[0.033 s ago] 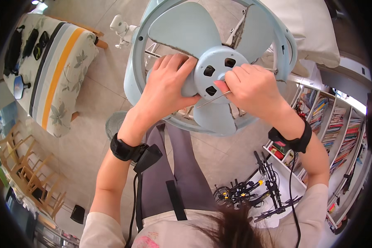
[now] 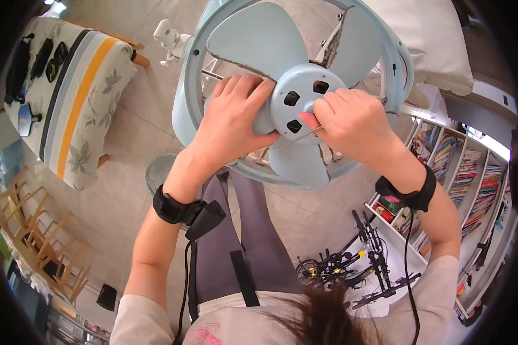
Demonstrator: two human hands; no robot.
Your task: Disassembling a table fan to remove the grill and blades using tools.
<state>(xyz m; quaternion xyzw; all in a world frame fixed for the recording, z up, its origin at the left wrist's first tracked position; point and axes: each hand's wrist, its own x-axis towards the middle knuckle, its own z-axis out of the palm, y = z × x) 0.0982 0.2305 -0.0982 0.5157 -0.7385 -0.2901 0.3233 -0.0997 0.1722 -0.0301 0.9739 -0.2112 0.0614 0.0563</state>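
Note:
A pale blue fan with its blades bare stands in front of me. Its round housing (image 2: 185, 109) surrounds the broad blades (image 2: 256, 37), whose edges carry dark grey dust. My left hand (image 2: 231, 112) is closed on the blade at the left side of the hub (image 2: 302, 77), with the thumb below by the hub's rim. My right hand (image 2: 354, 122) is closed at the hub's middle, its thumb pressed near the centre. A thin metal rod (image 2: 299, 138) sticks out of its grip toward the lower left; its other end is hidden in the fingers. Dark openings show in the hub.
A round wire fan guard (image 2: 160, 172) is on the floor by my legs. At left stands a cloth-covered table (image 2: 92, 109), with wooden chairs (image 2: 40, 230) nearer. A bookshelf (image 2: 460, 172) and a folded bicycle (image 2: 374, 253) are at right.

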